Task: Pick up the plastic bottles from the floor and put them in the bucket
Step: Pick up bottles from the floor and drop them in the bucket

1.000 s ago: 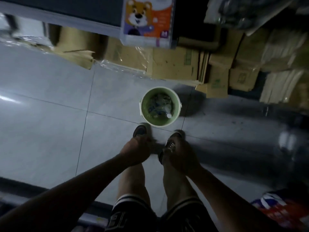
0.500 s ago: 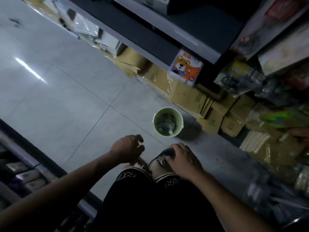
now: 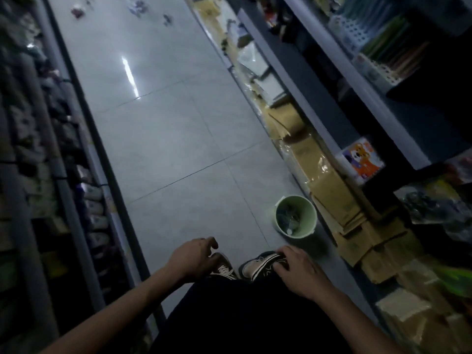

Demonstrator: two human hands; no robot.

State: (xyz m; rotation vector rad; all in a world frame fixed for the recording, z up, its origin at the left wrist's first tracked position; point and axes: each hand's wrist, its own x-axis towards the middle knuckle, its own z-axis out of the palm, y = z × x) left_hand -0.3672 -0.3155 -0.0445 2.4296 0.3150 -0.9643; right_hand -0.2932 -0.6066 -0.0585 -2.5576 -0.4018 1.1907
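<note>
- Clear plastic bottles [image 3: 290, 218] already inside round pale-green plastic bucket [image 3: 310, 213].
- Left hand [image 3: 192, 258], right hand [image 3: 297, 269]: loosely curled, holding nothing.
- Small blurred litter [image 3: 78, 10] far down the aisle, possibly remaining.

Grey floor tiles [image 3: 178, 139] are running up the aisle, and a streak of light [image 3: 130, 75] is glinting on them well beyond the shoes [image 3: 245, 267], which are standing side by side on the tiles. Flattened cardboard boxes [image 3: 329, 185] are lying along the tiles' right edge, some under clear plastic wrap. Just right of the cardboard, a box printed with a cartoon bear [image 3: 362, 159] is leaning beneath a dark shelf unit [image 3: 332, 80]. Packaged goods are crowding another shelf rack [image 3: 51, 159] along the tiles' left edge; they are too blurred to identify. Small scraps [image 3: 76, 11] are lying at the tiles' far end.
</note>
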